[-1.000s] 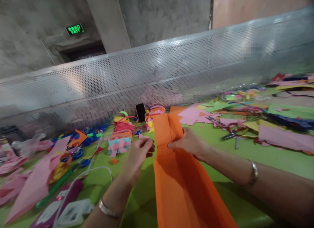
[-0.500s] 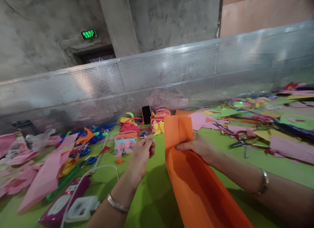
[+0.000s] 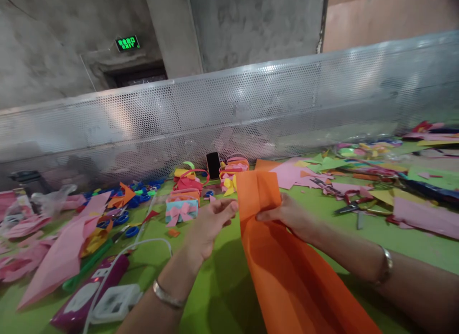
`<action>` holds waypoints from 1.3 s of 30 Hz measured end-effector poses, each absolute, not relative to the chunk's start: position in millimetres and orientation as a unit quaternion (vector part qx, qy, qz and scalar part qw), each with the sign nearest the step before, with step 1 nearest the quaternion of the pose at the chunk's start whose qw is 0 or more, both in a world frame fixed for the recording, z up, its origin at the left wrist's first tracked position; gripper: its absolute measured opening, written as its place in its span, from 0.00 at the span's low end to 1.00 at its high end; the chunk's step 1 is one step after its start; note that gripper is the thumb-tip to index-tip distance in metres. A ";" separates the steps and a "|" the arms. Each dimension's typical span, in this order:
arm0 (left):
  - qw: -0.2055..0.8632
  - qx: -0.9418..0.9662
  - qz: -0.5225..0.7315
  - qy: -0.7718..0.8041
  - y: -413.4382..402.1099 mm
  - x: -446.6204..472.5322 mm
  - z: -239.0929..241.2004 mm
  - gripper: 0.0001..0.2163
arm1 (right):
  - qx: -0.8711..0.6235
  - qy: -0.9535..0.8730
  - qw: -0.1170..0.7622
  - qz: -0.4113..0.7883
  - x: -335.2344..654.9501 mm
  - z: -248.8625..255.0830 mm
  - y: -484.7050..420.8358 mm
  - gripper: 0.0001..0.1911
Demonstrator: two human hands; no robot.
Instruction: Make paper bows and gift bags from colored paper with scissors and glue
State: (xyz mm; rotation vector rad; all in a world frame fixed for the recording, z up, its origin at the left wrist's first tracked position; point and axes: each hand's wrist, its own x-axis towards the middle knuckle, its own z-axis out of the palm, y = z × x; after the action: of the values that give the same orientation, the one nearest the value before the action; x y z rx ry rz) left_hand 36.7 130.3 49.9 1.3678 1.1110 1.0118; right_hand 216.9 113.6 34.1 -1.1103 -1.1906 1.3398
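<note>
A long folded orange paper sheet (image 3: 287,272) runs from the bottom edge up the middle of the green table (image 3: 215,295). My right hand (image 3: 287,215) pinches the sheet near its far end, fingers closed on it. Just left of the sheet's edge is my left hand (image 3: 210,225), fingers loosely curled and thumb reaching toward the paper without clearly touching it. Nothing shows in the left hand. Both wrists wear metal bangles.
Small paper gift boxes with bows (image 3: 181,210), a black phone (image 3: 213,164) and blue rings lie beyond my hands. Pink paper (image 3: 60,257), a purple device with a white cable (image 3: 86,298) lie left. Scissors (image 3: 349,205) and paper scraps lie right. A perforated metal screen (image 3: 229,118) backs the table.
My left hand has opened somewhat and moved right toward the orange sheet's edge. My right hand keeps its pinch on the sheet.
</note>
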 end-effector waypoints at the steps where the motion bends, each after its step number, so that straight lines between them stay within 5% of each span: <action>1: 0.546 0.587 0.382 0.460 126.8 38.6 50.9 0.16 | -0.460 -0.502 0.484 0.550 216.5 32.6 113.4 0.14; 5: 0.564 0.619 0.313 0.448 115.8 46.2 50.4 0.15 | -0.430 -0.559 0.430 0.563 218.8 31.6 114.6 0.16; 14: 0.507 0.612 0.370 0.481 119.0 45.7 49.1 0.12 | -0.345 -0.670 0.318 0.575 231.9 42.9 118.3 0.24; 23: 0.478 0.608 0.358 0.523 116.4 44.1 50.3 0.12 | -0.485 -0.643 0.320 0.500 224.8 26.9 122.8 0.03; 29: 0.539 0.625 0.357 0.437 120.8 42.3 41.7 0.21 | -0.476 -0.637 0.325 0.511 223.1 22.7 121.0 0.07; 39: 0.504 0.619 0.392 0.458 120.4 45.9 37.1 0.19 | -0.466 -0.623 0.328 0.537 218.2 26.0 113.6 0.12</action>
State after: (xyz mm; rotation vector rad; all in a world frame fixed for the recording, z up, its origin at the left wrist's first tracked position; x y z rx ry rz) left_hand 45.9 120.4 37.1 1.4947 1.1061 0.9453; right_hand 218.2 113.6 26.0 -1.2188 -1.6297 1.4045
